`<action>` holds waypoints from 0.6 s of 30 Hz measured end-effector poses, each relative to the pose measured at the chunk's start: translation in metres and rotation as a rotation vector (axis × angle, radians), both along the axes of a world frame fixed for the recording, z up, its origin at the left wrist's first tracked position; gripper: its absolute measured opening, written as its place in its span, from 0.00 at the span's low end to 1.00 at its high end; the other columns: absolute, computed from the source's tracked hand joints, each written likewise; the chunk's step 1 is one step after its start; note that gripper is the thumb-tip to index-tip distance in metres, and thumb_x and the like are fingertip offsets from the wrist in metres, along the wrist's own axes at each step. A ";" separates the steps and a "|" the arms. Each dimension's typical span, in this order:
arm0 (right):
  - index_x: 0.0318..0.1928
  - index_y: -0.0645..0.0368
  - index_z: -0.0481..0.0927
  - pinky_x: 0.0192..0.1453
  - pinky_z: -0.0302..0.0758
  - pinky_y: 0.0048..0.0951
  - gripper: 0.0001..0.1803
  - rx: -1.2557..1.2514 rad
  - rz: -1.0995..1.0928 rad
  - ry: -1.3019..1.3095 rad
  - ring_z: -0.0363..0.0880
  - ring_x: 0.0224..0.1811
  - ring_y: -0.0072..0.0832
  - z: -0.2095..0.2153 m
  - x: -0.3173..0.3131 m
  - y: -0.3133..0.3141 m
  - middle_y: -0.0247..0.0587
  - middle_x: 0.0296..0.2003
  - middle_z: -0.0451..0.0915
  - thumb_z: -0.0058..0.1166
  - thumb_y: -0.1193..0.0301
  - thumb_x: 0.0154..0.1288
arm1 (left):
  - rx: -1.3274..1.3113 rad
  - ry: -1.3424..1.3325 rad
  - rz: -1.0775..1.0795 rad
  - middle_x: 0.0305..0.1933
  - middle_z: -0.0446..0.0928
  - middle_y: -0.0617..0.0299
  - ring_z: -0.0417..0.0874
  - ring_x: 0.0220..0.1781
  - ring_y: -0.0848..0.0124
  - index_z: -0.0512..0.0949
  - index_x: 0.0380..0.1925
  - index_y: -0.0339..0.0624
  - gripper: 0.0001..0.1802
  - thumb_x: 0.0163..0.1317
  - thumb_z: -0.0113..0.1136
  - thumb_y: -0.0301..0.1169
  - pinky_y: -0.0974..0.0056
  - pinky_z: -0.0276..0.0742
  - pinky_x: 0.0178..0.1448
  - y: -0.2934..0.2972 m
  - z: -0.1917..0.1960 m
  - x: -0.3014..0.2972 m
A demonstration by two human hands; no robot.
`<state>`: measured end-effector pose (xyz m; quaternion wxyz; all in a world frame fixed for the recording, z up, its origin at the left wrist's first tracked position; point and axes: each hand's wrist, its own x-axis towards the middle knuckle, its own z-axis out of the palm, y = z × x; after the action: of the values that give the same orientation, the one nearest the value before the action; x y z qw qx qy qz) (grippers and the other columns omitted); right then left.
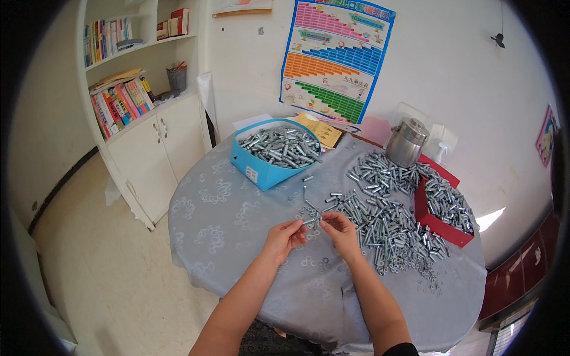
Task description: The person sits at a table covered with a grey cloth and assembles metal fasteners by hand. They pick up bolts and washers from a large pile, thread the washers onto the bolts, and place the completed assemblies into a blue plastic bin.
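Note:
Between the fingertips of my left hand (284,240) a silver metal bolt (309,221) is pinched, pointing toward the right. My right hand (342,234) is closed in a pinch at the bolt's other end; any small part in those fingertips is too small to make out. Just beyond my hands lie a few loose bolts and small rings. Several flat washers (307,261) are scattered on the cloth below my fingers. A big heap of bolts (380,222) spreads to the right of my right hand, with small nuts or washers (409,267) along its near edge.
A blue box (267,175) full of bolts stands at the far left of the grey-clothed table (219,237). At the right is a red box (436,225) of bolts, with a steel canister (407,142) behind it. A yellow booklet (320,130) lies near the wall.

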<state>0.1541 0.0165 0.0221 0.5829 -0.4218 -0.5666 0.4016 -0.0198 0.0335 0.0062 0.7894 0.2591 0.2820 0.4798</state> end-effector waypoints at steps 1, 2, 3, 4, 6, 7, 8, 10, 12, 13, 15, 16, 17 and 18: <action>0.40 0.61 0.75 0.40 0.69 0.18 0.12 0.001 -0.005 -0.006 0.71 0.35 0.16 -0.001 0.000 0.000 0.29 0.33 0.75 0.56 0.77 0.54 | 0.008 0.034 0.012 0.29 0.77 0.57 0.76 0.24 0.75 0.74 0.36 0.31 0.13 0.57 0.57 0.32 0.67 0.80 0.31 0.000 0.000 0.001; 0.40 0.61 0.75 0.39 0.69 0.18 0.11 0.001 -0.010 -0.014 0.71 0.34 0.16 -0.001 0.000 -0.001 0.29 0.33 0.75 0.56 0.76 0.54 | 0.015 0.066 0.024 0.29 0.77 0.57 0.76 0.24 0.74 0.74 0.36 0.31 0.13 0.57 0.57 0.32 0.66 0.80 0.31 -0.001 0.001 0.001; 0.40 0.61 0.75 0.39 0.68 0.18 0.11 -0.001 -0.019 -0.053 0.71 0.34 0.16 0.000 0.000 -0.002 0.29 0.33 0.75 0.56 0.76 0.54 | 0.022 0.099 0.037 0.28 0.77 0.57 0.76 0.24 0.74 0.74 0.36 0.31 0.13 0.57 0.57 0.31 0.66 0.80 0.30 -0.002 0.002 0.002; 0.40 0.61 0.75 0.38 0.68 0.18 0.11 -0.003 -0.027 -0.093 0.71 0.33 0.16 0.003 0.000 -0.004 0.30 0.32 0.75 0.56 0.76 0.54 | 0.039 0.127 0.041 0.28 0.77 0.57 0.76 0.23 0.74 0.74 0.35 0.31 0.13 0.57 0.57 0.31 0.66 0.80 0.30 -0.003 0.003 0.002; 0.39 0.62 0.76 0.37 0.68 0.18 0.09 -0.015 -0.033 -0.147 0.71 0.32 0.16 0.005 0.001 -0.006 0.30 0.31 0.75 0.56 0.75 0.55 | 0.072 0.182 0.048 0.27 0.76 0.57 0.76 0.23 0.73 0.75 0.35 0.31 0.12 0.57 0.57 0.31 0.66 0.80 0.28 -0.005 0.007 0.002; 0.37 0.62 0.76 0.37 0.68 0.18 0.08 -0.024 -0.029 -0.162 0.71 0.31 0.16 0.005 0.002 -0.007 0.30 0.29 0.75 0.55 0.74 0.56 | 0.081 0.200 0.043 0.27 0.76 0.57 0.76 0.22 0.73 0.75 0.35 0.31 0.12 0.57 0.57 0.31 0.65 0.80 0.28 -0.005 0.008 0.002; 0.36 0.62 0.76 0.36 0.68 0.18 0.07 -0.032 -0.025 -0.178 0.71 0.30 0.16 0.006 0.002 -0.007 0.30 0.28 0.75 0.55 0.72 0.57 | 0.092 0.217 0.039 0.26 0.76 0.57 0.76 0.22 0.73 0.75 0.34 0.31 0.11 0.57 0.57 0.30 0.65 0.80 0.27 -0.005 0.009 0.002; 0.33 0.63 0.76 0.35 0.68 0.18 0.09 -0.141 -0.024 -0.232 0.70 0.28 0.17 0.002 0.007 -0.007 0.30 0.25 0.75 0.52 0.69 0.60 | 0.130 0.244 0.026 0.26 0.76 0.56 0.76 0.22 0.73 0.75 0.34 0.31 0.11 0.56 0.58 0.30 0.65 0.80 0.27 -0.006 0.010 0.003; 0.31 0.63 0.76 0.33 0.67 0.18 0.12 -0.213 -0.036 -0.261 0.70 0.26 0.18 0.002 0.009 -0.007 0.30 0.23 0.74 0.49 0.65 0.62 | 0.185 0.264 0.011 0.26 0.76 0.56 0.77 0.21 0.72 0.75 0.34 0.31 0.11 0.56 0.58 0.30 0.65 0.80 0.26 -0.008 0.011 0.004; 0.30 0.63 0.75 0.33 0.67 0.18 0.14 -0.232 -0.049 -0.265 0.69 0.25 0.18 0.002 0.008 -0.008 0.31 0.22 0.74 0.48 0.63 0.63 | 0.183 0.257 0.005 0.26 0.76 0.57 0.76 0.21 0.72 0.75 0.34 0.32 0.11 0.57 0.57 0.30 0.65 0.79 0.27 -0.008 0.011 0.005; 0.29 0.64 0.75 0.32 0.67 0.19 0.17 -0.219 -0.082 -0.258 0.69 0.24 0.18 0.001 0.008 -0.008 0.32 0.21 0.73 0.46 0.61 0.64 | 0.176 0.242 -0.009 0.26 0.76 0.58 0.76 0.21 0.72 0.75 0.33 0.32 0.11 0.58 0.56 0.31 0.65 0.79 0.27 -0.009 0.012 0.007; 0.29 0.65 0.76 0.32 0.68 0.19 0.18 -0.185 -0.102 -0.248 0.68 0.23 0.18 0.000 0.008 -0.006 0.32 0.20 0.73 0.45 0.61 0.65 | 0.170 0.228 -0.006 0.26 0.76 0.58 0.76 0.21 0.72 0.75 0.33 0.32 0.11 0.58 0.56 0.30 0.65 0.79 0.27 -0.009 0.011 0.007; 0.30 0.65 0.76 0.31 0.68 0.19 0.18 -0.151 -0.121 -0.240 0.68 0.23 0.18 0.001 0.007 -0.006 0.33 0.20 0.73 0.44 0.61 0.65 | 0.164 0.212 -0.002 0.26 0.75 0.57 0.76 0.21 0.73 0.75 0.33 0.31 0.10 0.58 0.56 0.30 0.65 0.79 0.27 -0.008 0.010 0.006; 0.31 0.65 0.76 0.31 0.67 0.19 0.18 -0.120 -0.078 -0.197 0.68 0.23 0.18 0.004 0.004 -0.007 0.33 0.21 0.73 0.43 0.61 0.66 | 0.158 0.197 0.003 0.25 0.75 0.57 0.76 0.22 0.73 0.75 0.33 0.31 0.10 0.58 0.55 0.30 0.65 0.80 0.26 -0.007 0.008 0.005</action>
<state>0.1579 0.0099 0.0263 0.5133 -0.5152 -0.5790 0.3685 -0.0148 0.0266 0.0139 0.7343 0.3659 0.3200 0.4738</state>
